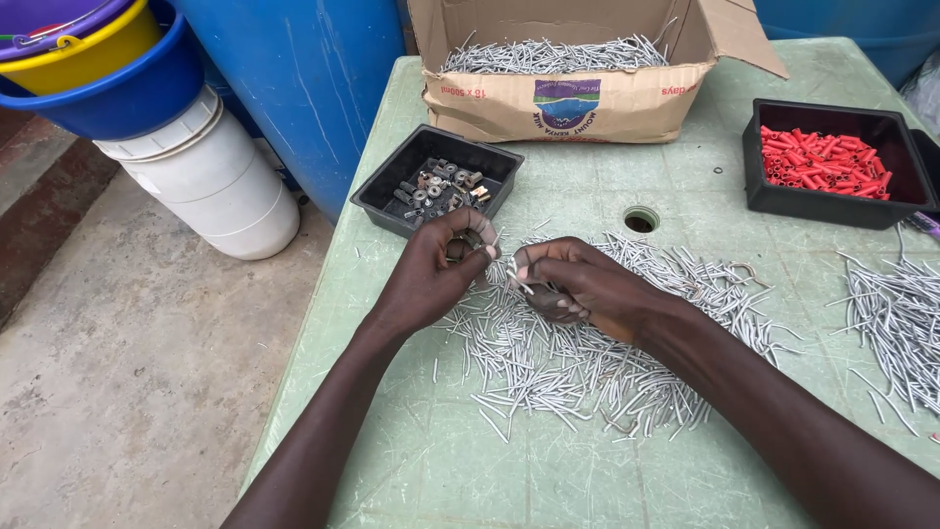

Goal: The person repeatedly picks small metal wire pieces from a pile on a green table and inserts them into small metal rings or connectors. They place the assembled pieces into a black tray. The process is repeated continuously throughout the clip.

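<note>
tray [387, 196] left of pile [587, 353], box [568, 103] behind

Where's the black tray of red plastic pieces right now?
In the head view, the black rectangular tray of red plastic pieces sits at the far right of the green plastic table, right of the open cardboard box.

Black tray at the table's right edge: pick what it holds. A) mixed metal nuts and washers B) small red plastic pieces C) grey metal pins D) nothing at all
B: the black tray at the right edge is filled with small red plastic pieces, while the grey metal pins lie loose on the green table and in the cardboard box.
</note>
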